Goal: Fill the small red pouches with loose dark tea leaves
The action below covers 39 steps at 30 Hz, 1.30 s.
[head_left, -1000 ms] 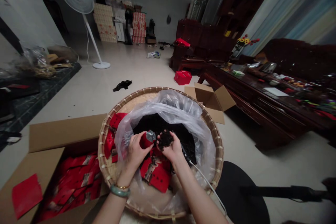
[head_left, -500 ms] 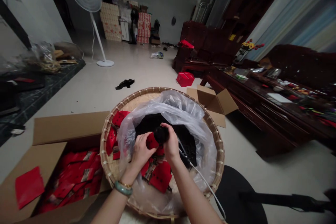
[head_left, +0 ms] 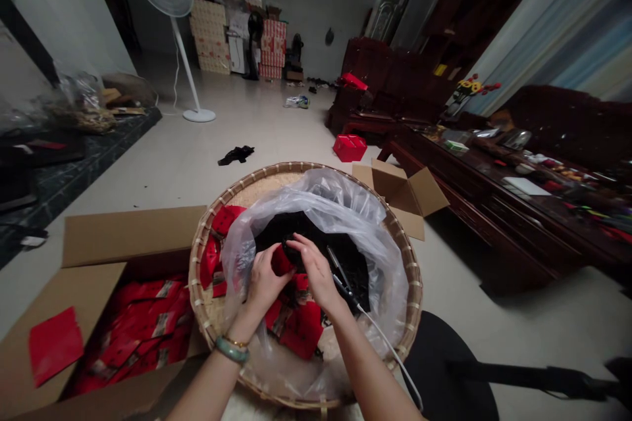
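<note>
hands (head_left: 264, 283) hide the red pouch (head_left: 282, 261)

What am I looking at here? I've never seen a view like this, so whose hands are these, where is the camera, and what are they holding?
There's no machine here. These are a person's own two bare hands, seen from a single camera worn on their head, looking forward and down. The left hand holds a small red packet. The right hand is cupped against it, and anything it may hold is hidden. Beneath them, a round woven bamboo tray carries a clear plastic bag of dark loose leaves. To the left, an open cardboard box holds a pile of red packets.
</note>
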{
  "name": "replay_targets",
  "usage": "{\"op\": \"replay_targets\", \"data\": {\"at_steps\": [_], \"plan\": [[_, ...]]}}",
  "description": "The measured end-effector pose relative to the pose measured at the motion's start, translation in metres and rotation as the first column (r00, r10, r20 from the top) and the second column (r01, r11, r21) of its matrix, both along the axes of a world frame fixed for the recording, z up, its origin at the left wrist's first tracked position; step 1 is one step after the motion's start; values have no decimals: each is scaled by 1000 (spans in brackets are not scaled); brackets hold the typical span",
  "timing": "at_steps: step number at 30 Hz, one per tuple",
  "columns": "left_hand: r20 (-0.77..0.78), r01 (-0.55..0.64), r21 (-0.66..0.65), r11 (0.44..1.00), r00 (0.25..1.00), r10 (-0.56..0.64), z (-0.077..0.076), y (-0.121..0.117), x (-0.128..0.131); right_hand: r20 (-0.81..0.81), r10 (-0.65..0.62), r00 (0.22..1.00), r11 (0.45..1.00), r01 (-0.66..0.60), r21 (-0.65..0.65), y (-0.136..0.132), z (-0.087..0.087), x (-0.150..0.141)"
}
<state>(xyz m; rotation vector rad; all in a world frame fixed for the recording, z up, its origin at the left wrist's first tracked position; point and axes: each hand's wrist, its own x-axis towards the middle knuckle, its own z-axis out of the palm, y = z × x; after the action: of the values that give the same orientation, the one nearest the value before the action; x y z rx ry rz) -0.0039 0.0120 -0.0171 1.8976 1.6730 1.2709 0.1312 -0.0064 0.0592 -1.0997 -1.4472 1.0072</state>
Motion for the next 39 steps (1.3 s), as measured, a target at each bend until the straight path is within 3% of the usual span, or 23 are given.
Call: {"op": "replay_targets", "data": {"at_steps": [4,7,14,20,29,35,39], "plan": [[40,-46,52,998,998,44,2,-1,0,-121,-143,982,989,148,28,3,-6,6],[47,-46,41,998,998,44,3,0,1,-37,-192,981,980,194,36,2,-12,9],[32,5,38,999,999,-6,5,-2,3,110,-104,988,994,106,-10,1,-20,5],[0,47,40,998,999,-47,3,-2,5,254,-88,963,996,79,45,3,-24,3],[-22,46,106,993,999,-44,8,-2,5,175,-262,949,962,241,131,7,-15,28],[-29,155,132,979,988,-153,7,-5,8,287,-81,955,991,47,124,18,-9,20],[-51,136,145,980,990,-130,6,-4,6,212,-236,948,964,202,172,20,-5,20]]}}
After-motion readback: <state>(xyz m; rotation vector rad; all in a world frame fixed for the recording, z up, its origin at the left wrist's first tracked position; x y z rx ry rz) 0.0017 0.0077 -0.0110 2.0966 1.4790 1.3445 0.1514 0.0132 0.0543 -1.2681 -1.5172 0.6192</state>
